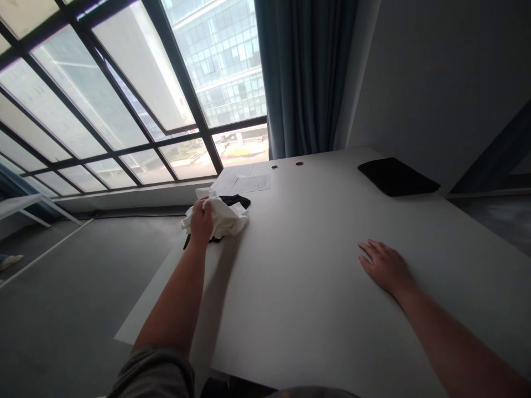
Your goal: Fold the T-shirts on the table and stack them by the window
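White cloth (228,218) is being gripped by the left hand (201,221), fingers closed on it, at the tabletop's (298,287) far-left edge, atop a black cloth (237,200). The right hand (385,266) is being rested flat, fingers spread, empty.

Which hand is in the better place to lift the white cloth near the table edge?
Left, probably. The left hand grips the white cloth near the left edge of the table. The right hand lies flat and open on the table, far from the cloth.
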